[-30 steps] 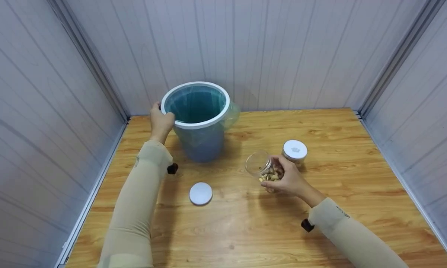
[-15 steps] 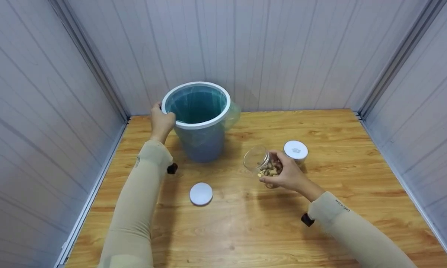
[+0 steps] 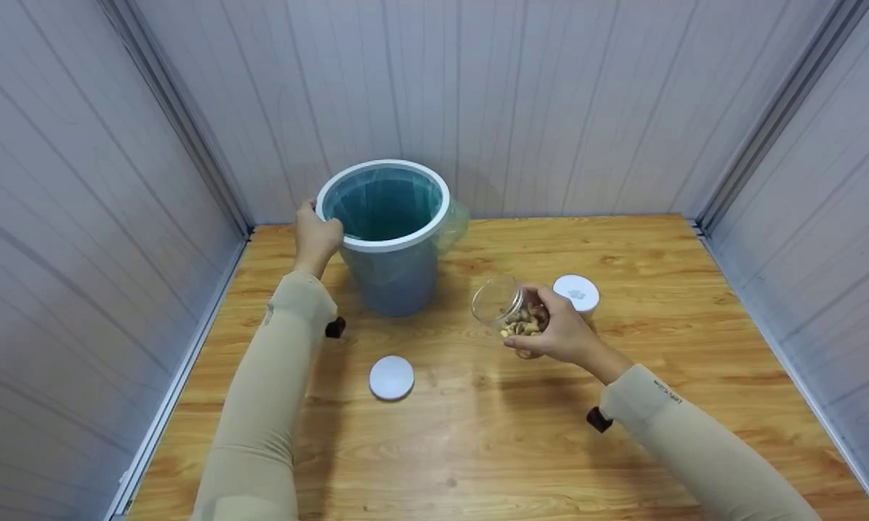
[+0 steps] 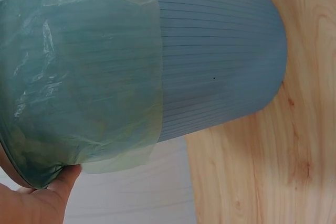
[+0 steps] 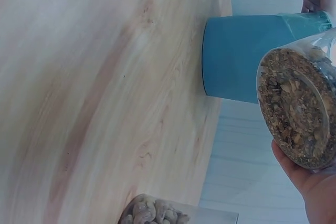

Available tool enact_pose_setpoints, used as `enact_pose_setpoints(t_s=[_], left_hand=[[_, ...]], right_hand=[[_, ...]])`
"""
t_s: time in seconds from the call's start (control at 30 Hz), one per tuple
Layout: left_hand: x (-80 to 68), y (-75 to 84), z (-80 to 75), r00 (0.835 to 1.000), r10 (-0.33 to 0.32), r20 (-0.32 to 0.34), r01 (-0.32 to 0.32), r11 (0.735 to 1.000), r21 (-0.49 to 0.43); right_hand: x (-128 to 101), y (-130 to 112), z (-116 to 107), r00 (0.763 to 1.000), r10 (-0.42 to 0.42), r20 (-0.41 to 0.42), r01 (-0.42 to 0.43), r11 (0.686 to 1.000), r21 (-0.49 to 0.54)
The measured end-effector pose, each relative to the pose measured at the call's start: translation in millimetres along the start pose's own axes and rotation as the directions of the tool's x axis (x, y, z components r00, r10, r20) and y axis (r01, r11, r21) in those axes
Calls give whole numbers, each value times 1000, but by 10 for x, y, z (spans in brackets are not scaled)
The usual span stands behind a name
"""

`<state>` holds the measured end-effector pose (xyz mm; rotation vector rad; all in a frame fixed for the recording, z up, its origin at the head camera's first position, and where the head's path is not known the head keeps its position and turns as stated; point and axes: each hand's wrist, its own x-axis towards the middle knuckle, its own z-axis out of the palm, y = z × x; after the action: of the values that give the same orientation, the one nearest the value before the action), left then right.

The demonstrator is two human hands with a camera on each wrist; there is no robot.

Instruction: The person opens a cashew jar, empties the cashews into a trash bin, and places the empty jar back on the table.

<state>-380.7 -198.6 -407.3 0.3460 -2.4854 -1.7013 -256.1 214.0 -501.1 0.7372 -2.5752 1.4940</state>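
- Two hands are busy: the left hand (image 3: 317,239) grips the white rim of the blue bin (image 3: 391,271), which stands at the back of the desk (image 3: 477,434) with a green bag (image 4: 79,77) lining it.
- The right hand (image 3: 561,334) holds an open clear jar (image 3: 510,312) of nuts, tilted, its mouth towards the bin, lifted above the desk.
- A white lid (image 3: 391,378) lies flat on the desk in front of the bin.
- A second jar (image 3: 577,294), capped white, stands just behind the right hand.
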Motion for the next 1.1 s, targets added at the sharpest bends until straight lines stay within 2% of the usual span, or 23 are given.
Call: enact_pose_setpoints(t_s=[0.5, 0.73, 1.1], left_hand=[[-10, -6, 25, 1000, 15, 1, -15, 1000, -16], [11, -21, 23, 998, 54, -15, -54, 999, 3], [24, -20, 16, 999, 35, -6, -35, 999, -6]], right_hand=[[48, -82, -90, 1000, -20, 5, 20, 1000, 4], [108, -114, -119, 999, -49, 2, 49, 998, 37], [224, -205, -114, 998, -53, 24, 53, 999, -3]])
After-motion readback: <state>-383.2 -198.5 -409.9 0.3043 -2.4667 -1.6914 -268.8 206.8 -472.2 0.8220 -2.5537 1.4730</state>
